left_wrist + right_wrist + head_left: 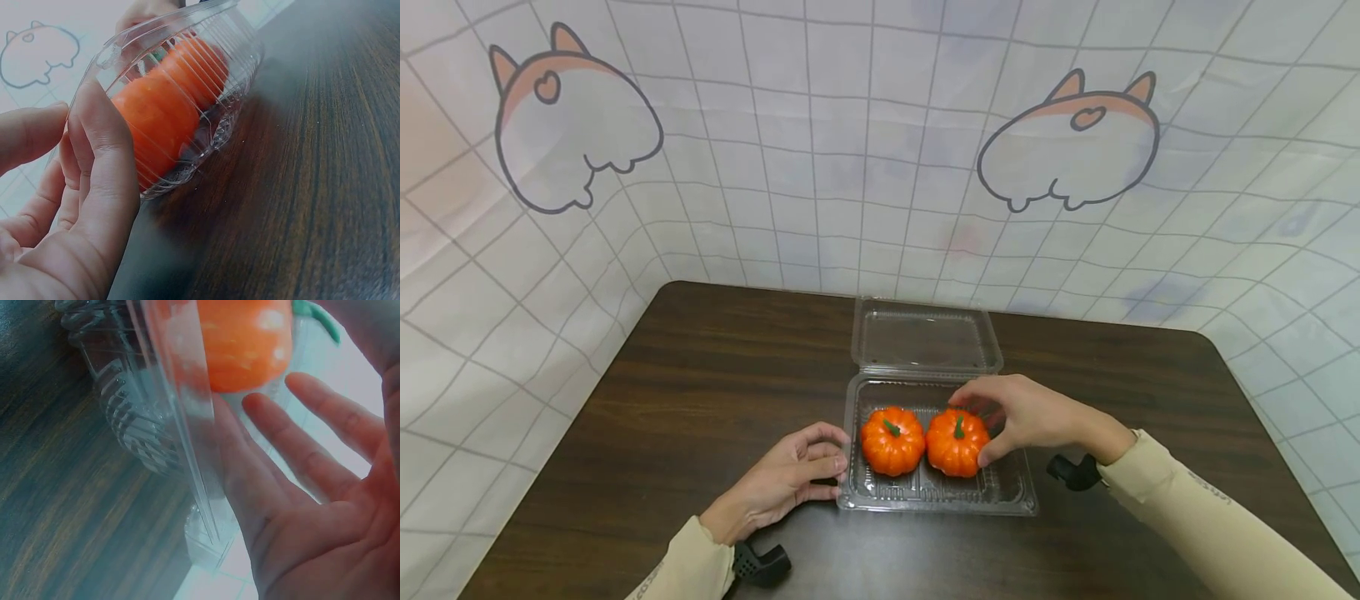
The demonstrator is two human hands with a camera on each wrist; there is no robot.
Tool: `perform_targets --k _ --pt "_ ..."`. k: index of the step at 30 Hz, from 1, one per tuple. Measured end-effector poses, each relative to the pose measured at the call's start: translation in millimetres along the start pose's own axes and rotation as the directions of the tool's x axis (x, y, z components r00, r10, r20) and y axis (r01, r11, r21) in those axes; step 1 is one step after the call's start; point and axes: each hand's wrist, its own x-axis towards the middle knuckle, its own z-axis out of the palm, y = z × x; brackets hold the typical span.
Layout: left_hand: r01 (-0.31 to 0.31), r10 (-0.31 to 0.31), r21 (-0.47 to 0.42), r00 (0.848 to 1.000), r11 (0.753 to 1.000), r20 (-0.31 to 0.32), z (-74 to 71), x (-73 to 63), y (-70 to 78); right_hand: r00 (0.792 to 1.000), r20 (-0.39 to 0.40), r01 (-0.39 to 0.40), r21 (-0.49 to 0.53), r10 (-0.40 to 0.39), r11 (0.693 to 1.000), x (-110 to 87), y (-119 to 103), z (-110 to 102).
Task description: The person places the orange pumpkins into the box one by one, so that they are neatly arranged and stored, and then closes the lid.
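Two small orange pumpkins with green stems sit side by side in a clear plastic clamshell container on the table. My right hand reaches over the right wall and holds the right pumpkin, thumb at its near side and fingers at its far side. The left pumpkin stands close beside it, with no hand on it. At the container's left rim, my left hand pinches the edge between thumb and fingers. The left wrist view shows that thumb on the rim, the other fingers along the outer wall.
The container's hinged lid lies folded back behind it, toward the wall. Dark wood tabletop spreads to both sides. A white grid-patterned cloth with dog drawings hangs around the back and sides.
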Motion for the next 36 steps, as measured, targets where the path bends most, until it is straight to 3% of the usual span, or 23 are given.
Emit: perform_targets --k 8,16,23,29,36 --pt "0.005 -0.005 0.007 1.000 1.000 0.002 1.4 -0.5 -1.0 0.999 -0.025 -0.030 0.063 0.031 0.998 -9.8 3 -5" --pt "-0.003 0.003 0.007 1.000 1.000 0.014 1.7 -1.2 -0.5 0.992 -0.120 -0.022 0.107 0.035 0.994 -21.7 9 -10" --pt "-0.011 0.011 0.004 1.000 1.000 0.020 2.1 -2.1 -0.8 0.974 -0.225 0.000 0.110 0.025 0.994 -30.7 17 -15" --pt "-0.012 0.012 0.001 1.000 1.000 0.021 3.4 -2.3 -1.1 0.941 -0.331 -0.025 0.147 0.073 0.989 -35.9 27 -16" --pt "-0.016 0.016 -0.004 1.000 1.000 0.019 5.2 -1.2 0.7 0.869 -0.453 -0.078 0.270 0.198 0.960 -37.6 41 -19"
